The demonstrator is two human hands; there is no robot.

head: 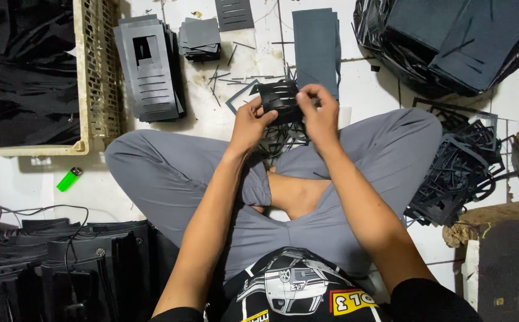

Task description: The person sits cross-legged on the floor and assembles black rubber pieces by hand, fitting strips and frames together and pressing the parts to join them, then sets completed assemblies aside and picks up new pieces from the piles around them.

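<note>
White tiled floor, littered with black offcuts, is where the person sits cross-legged, and just above the crossed ankles both hands pinch a small black die-cut sheet with slots (279,100): the left hand (249,123) grips its near-left edge, the right hand (318,113) curls over its right side. It looks thin, light and bendy, likely to tear at the slots, so the solid borders seem the safest hold. Stacks of slotted sheets (151,67) lie beyond the left hand, a tangle of cut-out frames (459,173) crowds the right, leaving little open floor.
</note>
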